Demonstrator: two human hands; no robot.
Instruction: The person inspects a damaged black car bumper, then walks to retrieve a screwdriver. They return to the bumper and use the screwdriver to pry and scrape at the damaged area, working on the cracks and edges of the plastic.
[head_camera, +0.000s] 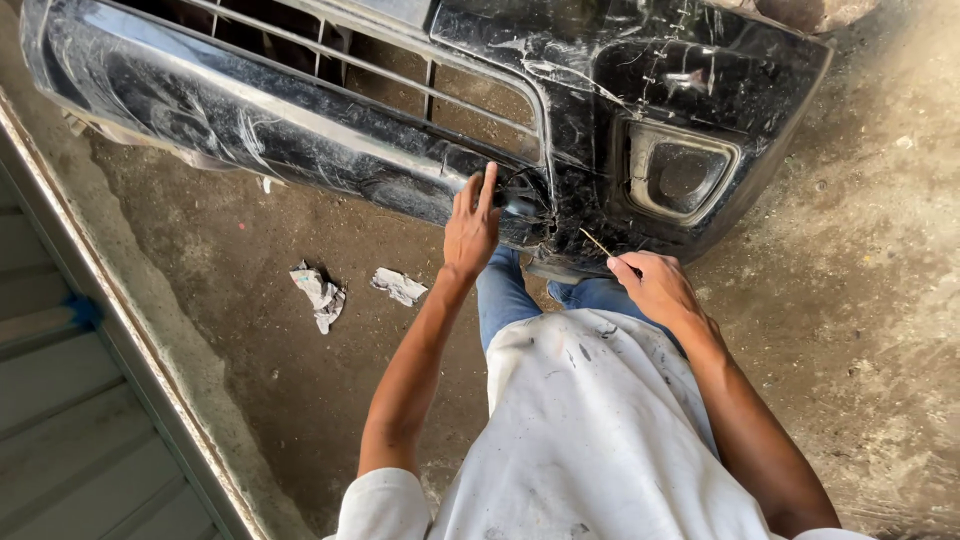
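A black, scratched car bumper (300, 120) spans the top of the head view, with a grille opening and a square fog-light recess (682, 175) at its right. My left hand (470, 225) rests flat against the bumper's lower edge near a dark hole, fingers stretched upward. My right hand (655, 285) sits just below the bumper's cracked corner, pinching a thin pale stick or wire (597, 243) that points up toward the crack. My jeans and stained white shirt fill the lower middle.
Two crumpled scraps of paper (318, 293) (400, 286) lie on the dusty concrete floor left of my knees. A metal rail and a corrugated shutter (90, 400) run along the left edge.
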